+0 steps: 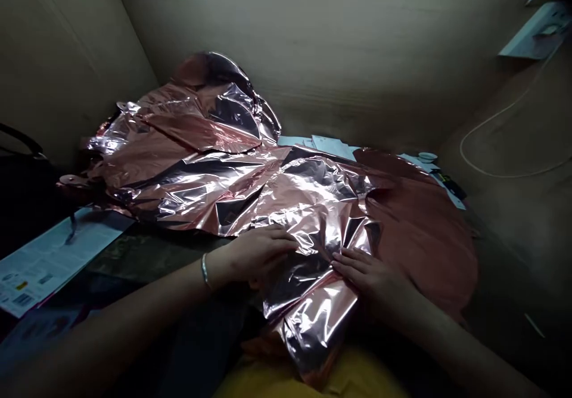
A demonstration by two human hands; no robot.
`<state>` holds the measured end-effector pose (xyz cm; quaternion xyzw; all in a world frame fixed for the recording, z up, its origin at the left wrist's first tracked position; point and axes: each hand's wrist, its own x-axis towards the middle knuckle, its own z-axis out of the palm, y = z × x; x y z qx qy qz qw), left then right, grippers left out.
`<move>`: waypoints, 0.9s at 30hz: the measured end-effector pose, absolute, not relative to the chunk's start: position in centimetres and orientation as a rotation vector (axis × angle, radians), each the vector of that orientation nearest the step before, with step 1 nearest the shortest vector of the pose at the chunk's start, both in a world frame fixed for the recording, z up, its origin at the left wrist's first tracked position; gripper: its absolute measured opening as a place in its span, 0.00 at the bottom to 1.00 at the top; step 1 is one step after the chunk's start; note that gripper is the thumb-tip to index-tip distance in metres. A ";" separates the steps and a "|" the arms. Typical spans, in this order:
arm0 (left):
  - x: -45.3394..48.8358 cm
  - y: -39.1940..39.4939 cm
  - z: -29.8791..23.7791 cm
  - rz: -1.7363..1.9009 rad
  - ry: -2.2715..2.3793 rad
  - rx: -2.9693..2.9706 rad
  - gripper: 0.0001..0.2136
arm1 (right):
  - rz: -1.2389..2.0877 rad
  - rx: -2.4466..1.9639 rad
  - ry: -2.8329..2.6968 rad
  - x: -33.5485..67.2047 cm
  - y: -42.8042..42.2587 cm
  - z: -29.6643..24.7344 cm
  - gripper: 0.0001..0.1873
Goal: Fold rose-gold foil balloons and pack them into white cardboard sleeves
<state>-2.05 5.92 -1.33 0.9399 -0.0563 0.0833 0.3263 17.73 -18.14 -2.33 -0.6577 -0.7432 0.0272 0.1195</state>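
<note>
A large crinkled sheet of shiny rose-pink foil, which looks like a flat foil balloon (313, 207), spreads across the surface before me and hangs over the near edge towards my lap. My left hand (263, 249), a silver bangle on its wrist, rests on the foil's near left part with its fingers stretched out; its thumb is mostly hidden. On the other side of the same narrow part, my right hand (366, 270) lies with extended fingers flat on the foil. A broad, matte reddish rounded lobe (429, 225) reaches out at the right.
Printed cards (58, 255) lie at the left, with a dark bag-like shape (27, 207) behind them. White papers (333, 146) show along the back wall. A white cable (469, 154) loops down the right wall from a box (536, 31). Yellow cloth (357, 377) covers my lap.
</note>
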 end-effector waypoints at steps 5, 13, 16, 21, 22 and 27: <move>-0.7 5.8 -1.4 0.122 -0.117 2.335 0.13 | 0.175 -1.932 -1.744 16.6 -19.3 -3.0 0.16; -0.8 8.1 0.6 0.125 0.428 1.920 0.20 | 0.728 -1.888 -0.885 18.7 -17.9 -2.3 0.14; -0.3 8.8 0.9 0.179 0.545 1.832 0.17 | 0.822 -1.830 -0.657 19.6 -16.5 -1.9 0.15; 0.4 8.8 0.2 0.114 0.463 1.949 0.20 | 0.489 -2.187 -0.822 20.5 -15.8 -1.4 0.19; 0.5 8.7 0.0 0.105 0.495 2.003 0.16 | 0.379 -2.276 -0.903 20.7 -15.9 -1.4 0.20; 0.9 8.2 -1.3 0.152 0.641 2.265 0.15 | 0.181 -2.484 -1.139 21.3 -16.4 -2.2 0.15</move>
